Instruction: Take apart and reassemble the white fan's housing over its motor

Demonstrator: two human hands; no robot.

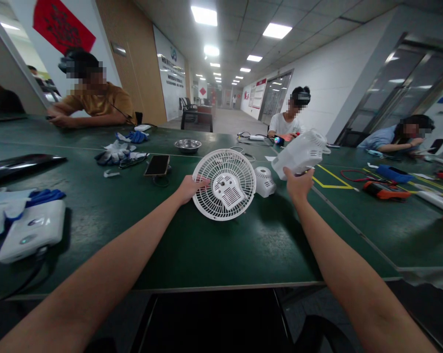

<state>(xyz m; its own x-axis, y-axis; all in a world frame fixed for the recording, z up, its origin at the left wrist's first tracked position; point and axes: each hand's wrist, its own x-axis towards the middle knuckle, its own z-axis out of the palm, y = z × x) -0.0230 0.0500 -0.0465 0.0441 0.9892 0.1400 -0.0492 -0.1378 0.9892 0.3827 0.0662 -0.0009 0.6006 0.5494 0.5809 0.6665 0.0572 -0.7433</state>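
Note:
My left hand (191, 189) is closed on the left rim of a round white fan grille (245, 169), its fingers gripping the plastic ribs. A slotted housing with small holes sits at the grille's centre and faces me. Raised above the table on the right, a white plastic fan base (298, 153) with a slotted end is gripped from below by my right hand (299, 184). It tilts up to the right. Between the two, a small white vented motor cover (265, 182) rests on the table, partly behind the grille's edge.
On the green table (206, 255) lie a phone (157, 165), a steel bowl (188, 145), work gloves (116, 153), a white power bank (33, 228) with a cable, and an orange multimeter (386, 190). Several people sit around the table. Yellow tape (333, 185) marks its right side.

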